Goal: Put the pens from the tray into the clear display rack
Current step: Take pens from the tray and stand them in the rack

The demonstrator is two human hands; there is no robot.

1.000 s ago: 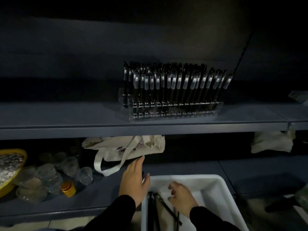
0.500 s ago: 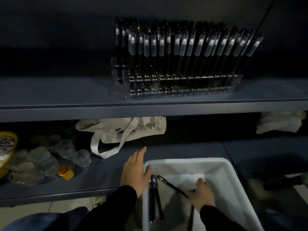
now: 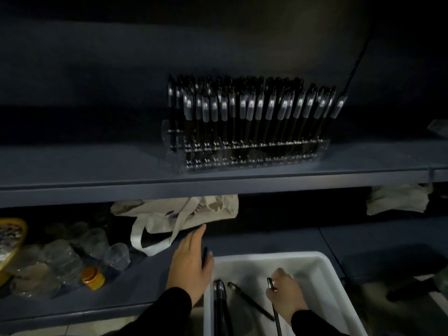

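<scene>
Lifting one pen (image 3: 272, 291) from the tray (image 3: 322, 270), pinched in the right hand (image 3: 286, 294)

The tray is steadied by the flat, unclenched left hand (image 3: 190, 265); three pens (image 3: 219, 304) lie inside, the clear display rack (image 3: 244, 154) stands nearly full on the shelf above

Since half a second ago, your right hand (image 3: 286, 293) has lifted off the floor of the white tray (image 3: 324, 270) and now pinches one black pen (image 3: 273, 301), its upper end raised at your fingertips, toward the tray's near right.
</scene>
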